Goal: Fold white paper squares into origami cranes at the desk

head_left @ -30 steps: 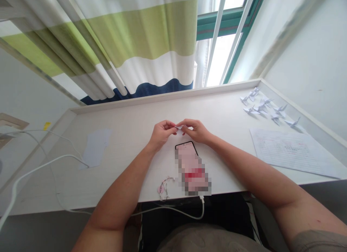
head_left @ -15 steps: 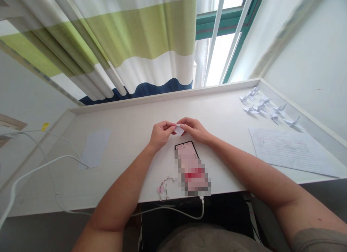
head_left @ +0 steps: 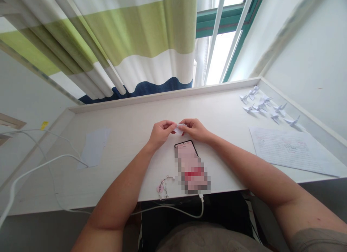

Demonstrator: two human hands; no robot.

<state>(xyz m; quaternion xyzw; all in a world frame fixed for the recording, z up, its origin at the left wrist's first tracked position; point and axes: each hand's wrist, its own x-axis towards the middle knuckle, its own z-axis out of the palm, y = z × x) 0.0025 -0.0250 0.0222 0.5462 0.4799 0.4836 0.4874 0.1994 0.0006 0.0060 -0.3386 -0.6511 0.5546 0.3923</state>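
A small folded piece of white paper (head_left: pixel 178 130) is pinched between my two hands, just above the desk. My left hand (head_left: pixel 162 133) grips its left side with thumb and fingers. From the right, my right hand (head_left: pixel 195 130) closes on it, covering part of the paper. Its exact folds are too small to make out. Right below my hands lies a phone (head_left: pixel 187 151) with a lit, partly blurred screen. Several folded white paper cranes (head_left: pixel 260 105) stand at the desk's far right corner.
Written sheets (head_left: pixel 287 151) lie on the right of the white desk (head_left: pixel 130 118), blank paper pieces (head_left: pixel 93 147) on the left. White cables (head_left: pixel 35 172) cross the left side. A beaded phone strap (head_left: pixel 162 187) rests by the front edge. Raised rims border the desk's back and sides.
My right hand has shifted slightly, its fingers now closer to the left hand and covering more of the paper. The other things have stayed put.
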